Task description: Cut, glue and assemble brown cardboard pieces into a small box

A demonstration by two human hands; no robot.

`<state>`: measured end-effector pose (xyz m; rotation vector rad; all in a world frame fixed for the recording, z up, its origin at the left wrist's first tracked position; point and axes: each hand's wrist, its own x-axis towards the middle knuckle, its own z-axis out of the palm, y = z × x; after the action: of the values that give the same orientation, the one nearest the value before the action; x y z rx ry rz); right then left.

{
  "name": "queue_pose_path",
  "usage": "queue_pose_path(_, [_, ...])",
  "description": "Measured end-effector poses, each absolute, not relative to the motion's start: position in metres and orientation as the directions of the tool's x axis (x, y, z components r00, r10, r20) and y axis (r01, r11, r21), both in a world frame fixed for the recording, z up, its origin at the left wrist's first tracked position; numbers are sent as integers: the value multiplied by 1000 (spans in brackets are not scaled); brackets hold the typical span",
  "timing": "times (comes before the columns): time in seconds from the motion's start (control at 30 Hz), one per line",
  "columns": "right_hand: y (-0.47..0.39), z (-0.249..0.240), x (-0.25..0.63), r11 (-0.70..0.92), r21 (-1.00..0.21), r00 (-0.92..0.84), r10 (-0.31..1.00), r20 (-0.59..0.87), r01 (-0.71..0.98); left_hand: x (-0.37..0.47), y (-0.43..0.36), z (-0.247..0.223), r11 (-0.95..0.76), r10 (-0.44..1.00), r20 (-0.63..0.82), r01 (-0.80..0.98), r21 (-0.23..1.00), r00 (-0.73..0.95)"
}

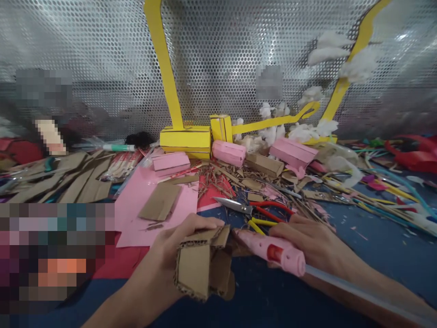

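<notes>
My left hand [170,250] is closed round a small folded cardboard box [194,269], whose corrugated edges face me and whose right side stands partly open. In my right hand [303,237] is a pink glue gun [269,250]; a clear glue stick [348,284] runs out of its back end. The gun's nozzle points left, close to the cardboard's right flap; whether they touch I cannot tell. Just beyond both hands lie scissors [239,206] with red handles and a yellow-handled tool [259,224], partly hidden by my right hand.
Pink paper [136,200] with a cardboard piece [160,201] on it lies ahead left. Yellow boxes [185,141] and pink boxes [228,152] line the back, before a perforated metal panel [218,54]. Cardboard strips [82,177] lie left; cardboard scraps and coloured sticks are strewn right.
</notes>
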<state>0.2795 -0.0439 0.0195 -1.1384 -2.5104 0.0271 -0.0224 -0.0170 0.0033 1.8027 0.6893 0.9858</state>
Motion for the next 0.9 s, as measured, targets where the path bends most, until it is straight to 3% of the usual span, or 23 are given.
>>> queue_pose_path(0.3, [-42, 12, 281, 665, -167, -606, 738, 296, 728, -18, -15, 1, -424, 780, 343, 38, 905, 523])
queue_pose_path(0.57, [-43, 14, 279, 662, -79, -625, 736, 259, 746, -23, -19, 22, -378, 788, 281, 71, 923, 548])
queue_pose_path(0.9, [-43, 8, 284, 670, -83, -633, 729, 260, 738, -23, -20, 25, -393, 780, 324, 17, 919, 536])
